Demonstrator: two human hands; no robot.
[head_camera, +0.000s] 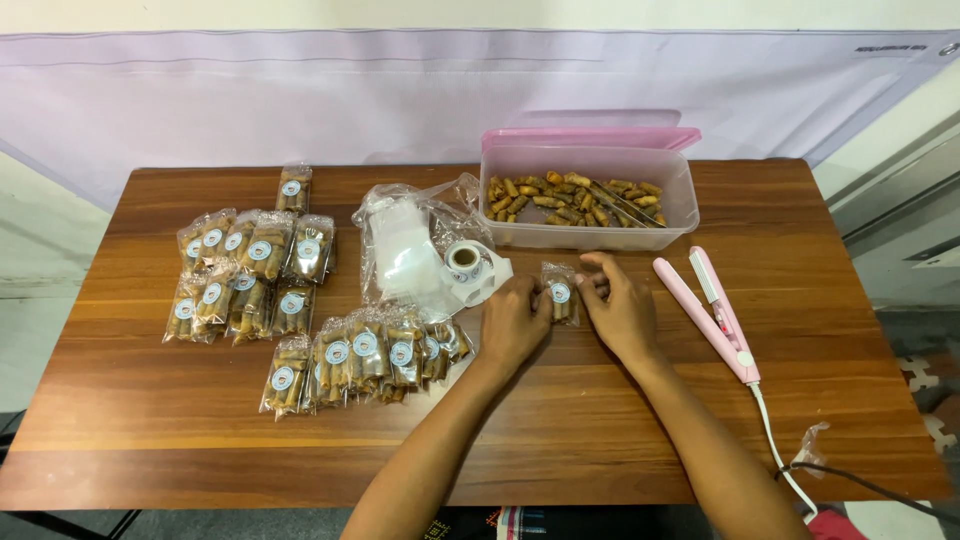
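At the centre of the wooden counter (600, 420), a small clear packet (560, 293) of brown rolled snacks, bearing a round sticker, lay flat between both hands. The left hand (512, 325) rested at the packet's 9 o'clock side, its fingers (530, 295) curled and pressed together against the packet's edge. The right hand (620, 310) lay at the packet's 3 o'clock side, its fingers (592, 285) bent inward and touching the packet's right edge; whether either hand fully pinched the film could not be told. At 12 o'clock from the packet stood a clear plastic tub (590, 195) holding loose rolled snacks, with a pink lid (590, 138) propped behind it. At 10 o'clock from the packet, just beside the left hand, sat a roll of round stickers (466, 260), and beyond it a bundle of empty clear bags (405, 245). At 3 o'clock from the right hand, apart from it, a pink handheld heat sealer (715, 310) lay on the counter, its white cord (775, 445) running toward the near edge. At 8 o'clock from the packet a row of finished packets (365, 355) lay overlapping, and a second group of finished packets (250, 275) lay farther off at 9 o'clock, well apart from the hands. A scrap of clear film (812, 445) lay near the cord at the counter's near right corner.
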